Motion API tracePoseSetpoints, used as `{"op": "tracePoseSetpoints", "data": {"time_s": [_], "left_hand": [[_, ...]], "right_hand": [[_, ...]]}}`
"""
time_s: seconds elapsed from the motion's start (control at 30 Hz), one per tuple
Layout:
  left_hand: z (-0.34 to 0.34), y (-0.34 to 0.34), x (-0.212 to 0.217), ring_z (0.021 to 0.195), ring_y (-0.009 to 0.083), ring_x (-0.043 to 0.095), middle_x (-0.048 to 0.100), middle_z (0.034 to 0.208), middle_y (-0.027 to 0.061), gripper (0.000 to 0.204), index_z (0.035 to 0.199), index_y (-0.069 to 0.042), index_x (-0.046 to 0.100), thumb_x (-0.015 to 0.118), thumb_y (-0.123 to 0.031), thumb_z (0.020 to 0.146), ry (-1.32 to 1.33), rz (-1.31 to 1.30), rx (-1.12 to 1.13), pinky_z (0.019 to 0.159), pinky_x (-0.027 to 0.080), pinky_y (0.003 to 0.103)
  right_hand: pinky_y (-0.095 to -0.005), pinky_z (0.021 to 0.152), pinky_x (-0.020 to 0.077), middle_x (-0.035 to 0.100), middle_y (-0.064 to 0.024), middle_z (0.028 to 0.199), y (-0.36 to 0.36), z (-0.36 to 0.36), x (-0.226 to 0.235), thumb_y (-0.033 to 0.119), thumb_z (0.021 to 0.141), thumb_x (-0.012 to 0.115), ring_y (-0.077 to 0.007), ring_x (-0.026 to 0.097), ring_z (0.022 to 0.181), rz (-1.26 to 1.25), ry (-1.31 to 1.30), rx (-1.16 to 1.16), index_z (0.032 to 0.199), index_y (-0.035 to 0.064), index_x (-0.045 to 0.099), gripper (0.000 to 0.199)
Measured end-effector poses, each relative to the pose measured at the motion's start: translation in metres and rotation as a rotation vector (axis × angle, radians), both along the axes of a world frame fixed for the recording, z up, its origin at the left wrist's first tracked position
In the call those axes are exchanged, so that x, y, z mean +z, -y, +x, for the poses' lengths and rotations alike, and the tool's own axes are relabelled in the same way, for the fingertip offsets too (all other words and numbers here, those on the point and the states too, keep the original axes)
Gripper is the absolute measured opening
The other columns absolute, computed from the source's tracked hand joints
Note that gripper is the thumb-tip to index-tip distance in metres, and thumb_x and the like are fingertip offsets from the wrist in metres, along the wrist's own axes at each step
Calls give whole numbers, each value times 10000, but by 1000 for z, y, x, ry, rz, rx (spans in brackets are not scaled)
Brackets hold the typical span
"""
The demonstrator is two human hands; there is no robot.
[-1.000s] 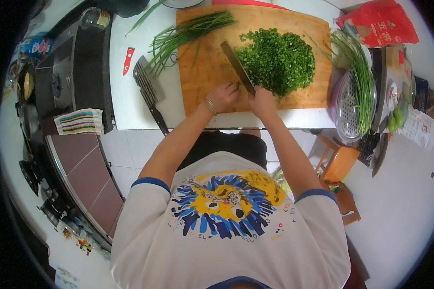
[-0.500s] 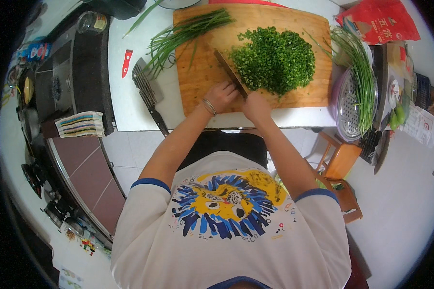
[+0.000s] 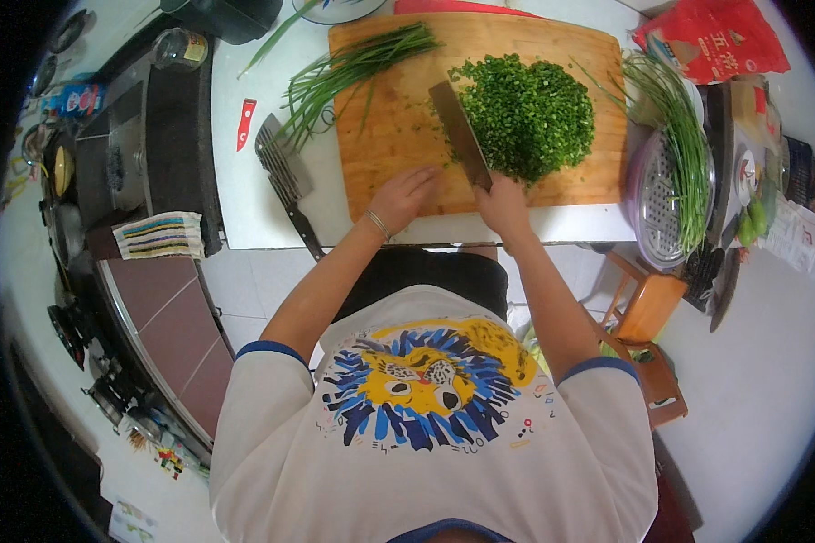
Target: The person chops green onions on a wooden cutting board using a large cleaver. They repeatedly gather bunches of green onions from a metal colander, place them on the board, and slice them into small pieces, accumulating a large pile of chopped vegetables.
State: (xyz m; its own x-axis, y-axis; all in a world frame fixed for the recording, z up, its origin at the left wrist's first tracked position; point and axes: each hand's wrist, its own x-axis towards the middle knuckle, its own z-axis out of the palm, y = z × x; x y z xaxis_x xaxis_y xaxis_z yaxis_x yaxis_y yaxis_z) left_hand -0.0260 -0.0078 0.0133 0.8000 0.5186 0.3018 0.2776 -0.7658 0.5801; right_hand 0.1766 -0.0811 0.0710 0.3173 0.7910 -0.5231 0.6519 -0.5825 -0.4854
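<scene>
My right hand (image 3: 503,204) is wrapped round the handle of a cleaver (image 3: 460,134), whose broad blade stands along the left side of a heap of chopped chives (image 3: 530,113). Flat on the wooden cutting board (image 3: 380,136), near its front edge, rests my left hand (image 3: 406,196), fingers stretched out and holding nothing. A bracelet circles that wrist. Uncut chives (image 3: 358,71) lie in a bundle over the board's far left corner, and a few green bits are scattered left of the blade.
Left of the board lie a black-handled slotted knife (image 3: 285,185) and a small red peeler-like tool (image 3: 245,125). To the right, more long chives (image 3: 679,145) drape over a purple colander (image 3: 647,217). A red package (image 3: 711,41) stands at the far right; a wooden chair (image 3: 652,303) is below the counter.
The cleaver and my right hand have shifted right, against the chopped heap. My left hand has come away from the blade, moving slightly left and down, its fingers now extended.
</scene>
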Motion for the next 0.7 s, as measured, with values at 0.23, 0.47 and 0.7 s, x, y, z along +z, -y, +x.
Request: {"op": "tracePoseSetpoints", "data": {"time_s": [0.23, 0.47, 0.7], "left_hand": [[-18, -26, 11, 944, 325, 570, 591, 1064, 165, 304, 1041, -30, 621, 642, -32, 737, -5, 28, 307, 811, 474, 390], [32, -148, 35, 1209, 349, 386, 374, 1363, 163, 704, 1383, -101, 318, 666, -313, 808, -277, 218, 495, 1019, 315, 439], [56, -200, 13, 1226, 344, 373, 365, 1363, 177, 781, 1424, -95, 249, 648, -373, 812, -666, 193, 435, 1026, 309, 439]], "right_hand": [[-485, 735, 481, 618, -270, 785, 5, -20, 9, 188, 804, 558, -425, 606, 784, -137, -72, 71, 854, -39, 626, 241], [-485, 735, 484, 621, -270, 804, 2, -10, -7, 195, 809, 537, -422, 610, 785, -47, 2, 4, 872, -17, 629, 240], [-489, 717, 489, 627, -264, 796, -8, -15, -5, 209, 819, 534, -424, 615, 786, -106, 0, -11, 864, -20, 629, 252]]}}
